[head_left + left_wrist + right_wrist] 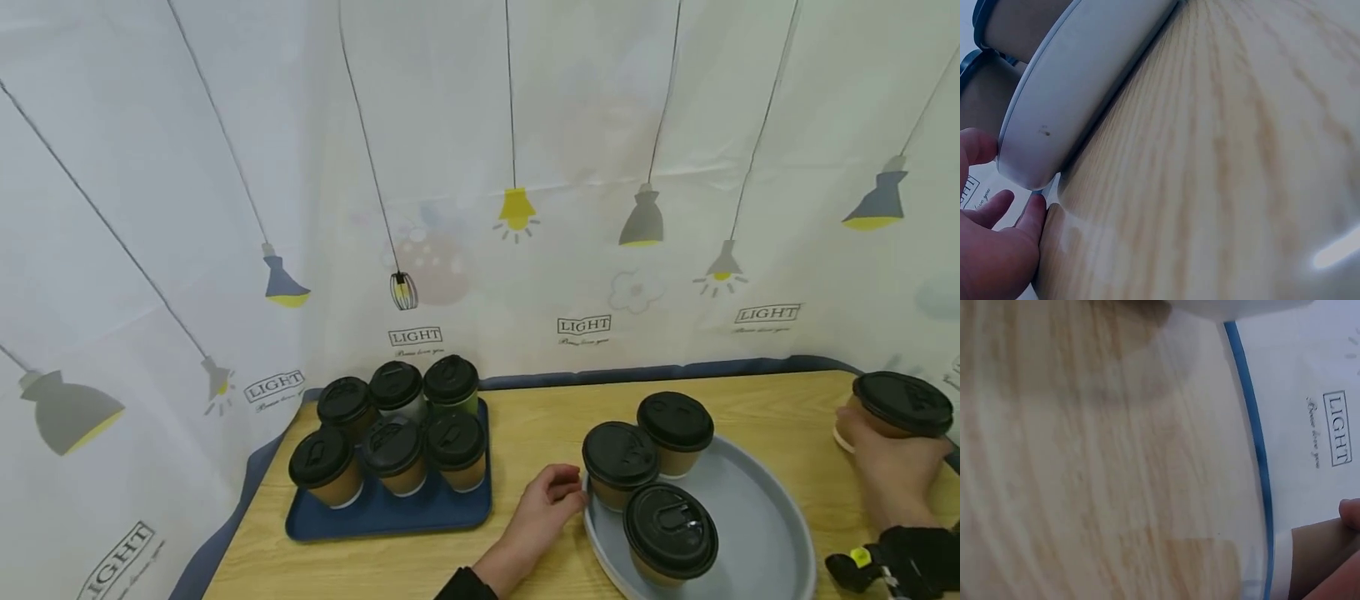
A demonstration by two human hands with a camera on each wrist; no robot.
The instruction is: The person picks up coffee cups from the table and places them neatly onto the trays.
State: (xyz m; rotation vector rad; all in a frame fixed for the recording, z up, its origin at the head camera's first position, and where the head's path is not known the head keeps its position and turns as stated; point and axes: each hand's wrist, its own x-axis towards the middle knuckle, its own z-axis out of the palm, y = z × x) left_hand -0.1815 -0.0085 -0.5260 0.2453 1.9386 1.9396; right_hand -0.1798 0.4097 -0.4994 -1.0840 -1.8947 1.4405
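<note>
At the far right of the head view, my right hand (892, 467) grips a brown paper coffee cup with a black lid (903, 404). In the right wrist view, part of this cup (1316, 550) shows beside the fingers, its base near the tabletop. My left hand (543, 508) is at the left rim of a round light-grey tray (780, 517), fingers loosely bent, one fingertip right at its outer wall (1044, 134). Three lidded cups stand on that tray: one at the back (675, 429), one at the left (618, 462), one in front (670, 533).
A blue rectangular tray (397, 523) to the left carries several black-lidded cups in two rows, one with a green sleeve (453, 385). The wooden table (532, 425) ends at the back against a white cloth (465, 100) printed with lamps.
</note>
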